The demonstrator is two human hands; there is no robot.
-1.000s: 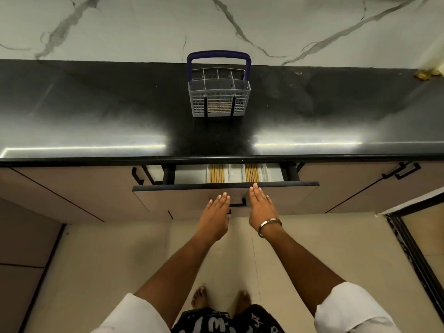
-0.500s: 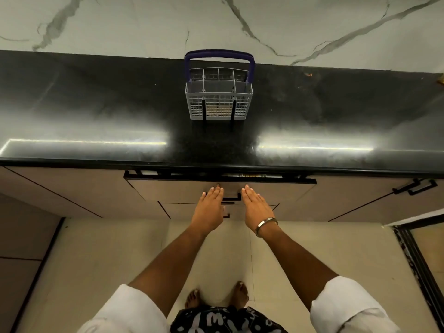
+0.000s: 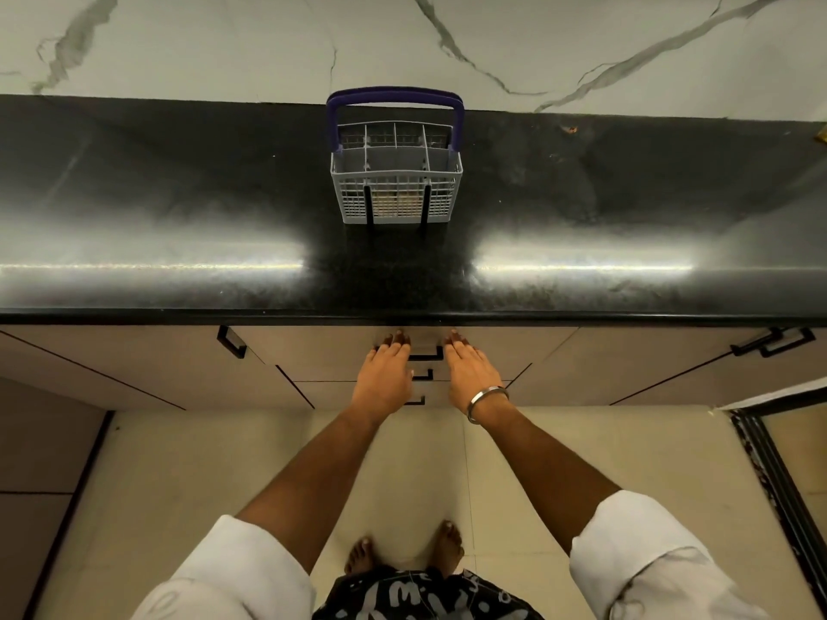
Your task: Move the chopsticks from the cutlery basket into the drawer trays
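A grey cutlery basket [image 3: 396,190] with a purple handle stands on the black countertop [image 3: 179,208], near the wall. Its compartments look empty from above; a pale patch shows through the front grid. The top drawer front [image 3: 313,351] is flush under the counter edge, so the trays and chopsticks are hidden. My left hand [image 3: 385,373] and my right hand [image 3: 470,373] lie flat against the drawer front, fingers extended, on either side of its black handle [image 3: 425,355]. Neither hand holds anything.
More drawer handles [image 3: 418,387] sit below the top one. Cabinet doors with black handles [image 3: 232,342] [image 3: 774,342] flank the drawers. A marble wall [image 3: 402,42] backs the counter. My bare feet [image 3: 405,548] stand on the tiled floor.
The drawer, open a second ago with chopsticks showing in its trays, has slid fully shut under both flat hands. The view has moved closer to the counter.
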